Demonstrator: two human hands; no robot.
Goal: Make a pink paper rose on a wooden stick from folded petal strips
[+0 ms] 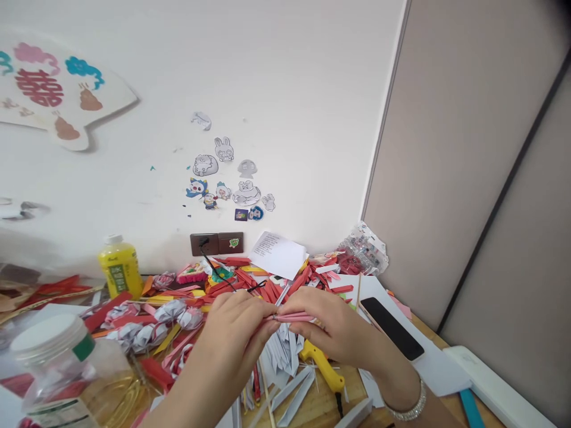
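Observation:
My right hand (328, 318) pinches a pink folded paper strip (294, 317) between thumb and fingers. At the strip's left end the thumb and fingers of my left hand (243, 324) are closed as well, meeting the right fingertips. Both hands are raised over the cluttered table. Under them lie white folded paper strips (285, 351) and a yellow hot glue gun (325, 365). Red folded paper pieces (267, 288) spread behind the hands. The exact contact at the left fingertips is partly hidden.
A yellow bottle (118, 267) and a clear jar with a white lid (66, 368) stand at the left. Crumpled paper flowers (165, 315) lie beside them. A phone (392, 329) rests on white paper at the right. Behind is a wall socket (217, 244) with a cable.

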